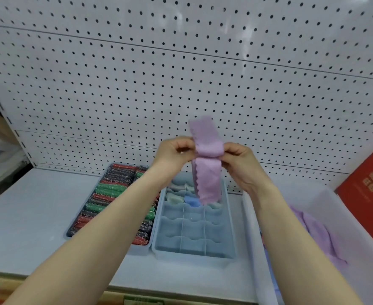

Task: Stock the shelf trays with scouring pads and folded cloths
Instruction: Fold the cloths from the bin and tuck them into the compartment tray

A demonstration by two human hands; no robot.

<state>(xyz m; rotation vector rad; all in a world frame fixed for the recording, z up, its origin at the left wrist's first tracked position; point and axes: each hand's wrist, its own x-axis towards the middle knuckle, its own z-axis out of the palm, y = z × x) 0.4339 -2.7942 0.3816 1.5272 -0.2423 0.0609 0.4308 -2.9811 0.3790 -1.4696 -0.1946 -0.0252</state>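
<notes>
- both forearms reaching in from the near edge.
- left hand point(174, 150) and right hand point(238, 158) pinching lilac cloth point(207, 168), hanging lengthwise straight above divided tray point(194, 225), far cells.

you have one view only, from the camera on your head, so nothing is shared with a second one. it looks forward and down over both forearms onto the shelf point(38, 216), and faces the pegboard point(181, 73) squarely; the board fills the upper half. the wide lens bends its seams and the shelf's front edge. you stand close: the divided tray point(194, 255) lies low at centre, and your arms enter from the bottom corners.
</notes>
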